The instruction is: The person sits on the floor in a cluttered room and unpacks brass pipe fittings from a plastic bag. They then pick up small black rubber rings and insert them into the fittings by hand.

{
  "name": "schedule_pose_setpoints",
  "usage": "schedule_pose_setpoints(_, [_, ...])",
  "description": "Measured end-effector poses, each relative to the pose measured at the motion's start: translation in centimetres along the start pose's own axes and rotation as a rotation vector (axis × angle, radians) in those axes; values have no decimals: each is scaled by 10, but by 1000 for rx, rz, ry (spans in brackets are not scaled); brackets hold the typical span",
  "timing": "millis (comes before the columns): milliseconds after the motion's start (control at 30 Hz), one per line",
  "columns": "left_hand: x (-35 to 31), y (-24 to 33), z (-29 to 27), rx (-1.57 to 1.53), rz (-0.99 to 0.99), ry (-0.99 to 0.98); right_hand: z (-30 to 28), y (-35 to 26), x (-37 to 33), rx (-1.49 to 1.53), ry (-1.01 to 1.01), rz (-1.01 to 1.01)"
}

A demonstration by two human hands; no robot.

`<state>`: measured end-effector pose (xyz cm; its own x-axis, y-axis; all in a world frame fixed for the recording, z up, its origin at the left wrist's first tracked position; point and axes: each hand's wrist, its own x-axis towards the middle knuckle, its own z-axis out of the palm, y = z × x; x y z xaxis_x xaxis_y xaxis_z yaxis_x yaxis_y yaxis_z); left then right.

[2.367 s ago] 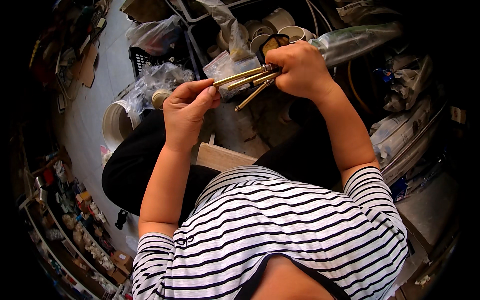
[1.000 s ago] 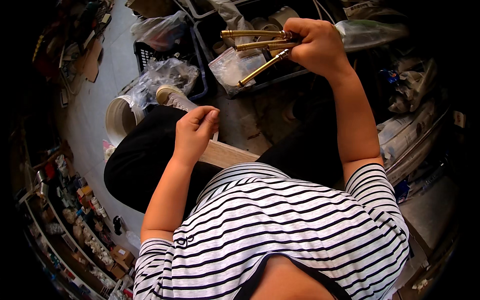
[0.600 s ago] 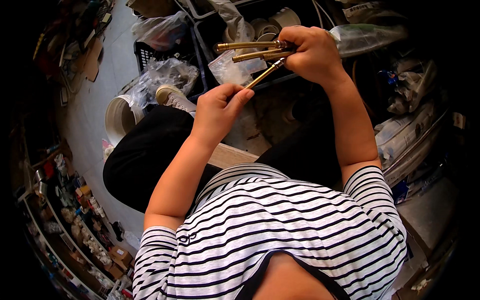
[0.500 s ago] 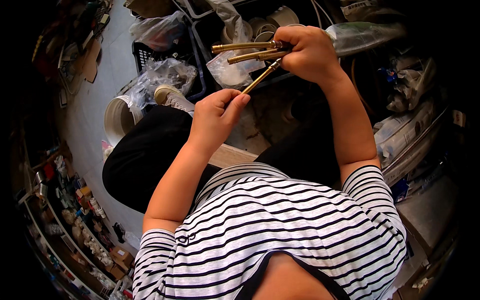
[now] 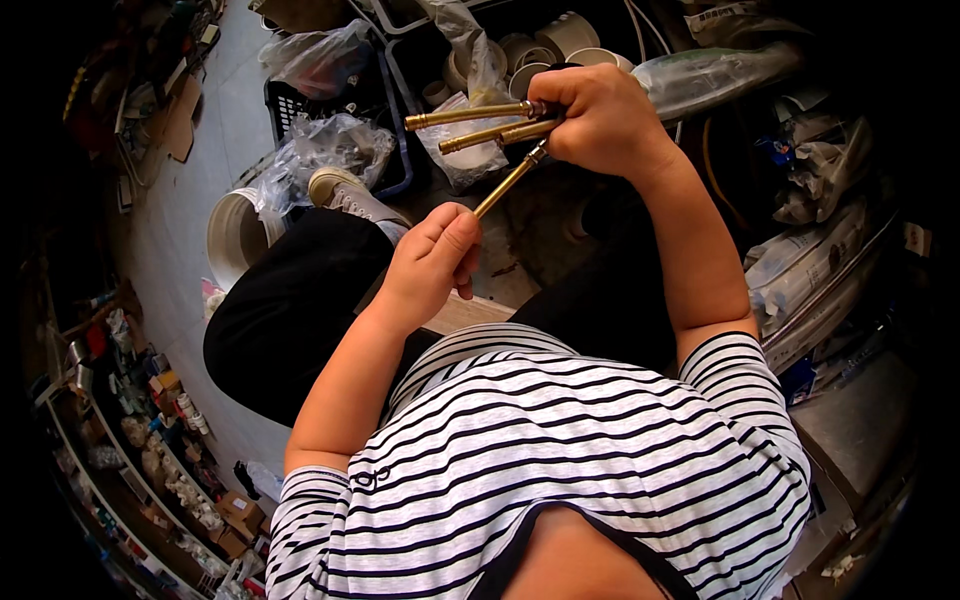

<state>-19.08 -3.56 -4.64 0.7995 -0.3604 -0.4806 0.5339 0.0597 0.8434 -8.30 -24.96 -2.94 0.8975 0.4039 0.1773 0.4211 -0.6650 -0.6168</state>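
Several thin brass-coloured tubes (image 5: pixel 470 115) with ringed ends stick out leftward from my right hand (image 5: pixel 608 120), whose fingers are wrapped round their other ends. One more brass tube (image 5: pixel 508 186) slants down from beside that bunch to my left hand (image 5: pixel 425 262). Thumb and fingers of the left hand pinch its lower end, which the hand hides. The upper tip of this tube meets the right hand's fingers; whether they grip it too is hidden.
Beyond my hands, a dark crate holds white plastic pipe pieces (image 5: pixel 565 38) and clear bags (image 5: pixel 470 150). To the left are a white bucket (image 5: pixel 235 235), crumpled plastic (image 5: pixel 325 155) and my shoe (image 5: pixel 345 190). Long wrapped packages (image 5: pixel 815 270) lie at the right; crowded shelves (image 5: pixel 150 450) stand lower left.
Both hands have come slightly down and to the left, nearer my body, carrying the brass tubes along. More white pipe pieces show behind the right hand.
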Motion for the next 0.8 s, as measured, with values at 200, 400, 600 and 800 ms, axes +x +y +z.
schedule_pose_setpoints(200, [-6,5,0,-330,-150,-13,-5,-5,1,-22,-44,46])
schedule_pose_setpoints(400, [-8,6,5,-381,-152,5,-4,-6,2,-8,-29,37])
schedule_pose_setpoints(600, [-10,-3,0,-304,-107,-81,-4,-3,-1,3,-49,27])
schedule_pose_setpoints(800, [-26,-22,-9,-373,-13,-110,-9,11,3,-4,53,-7])
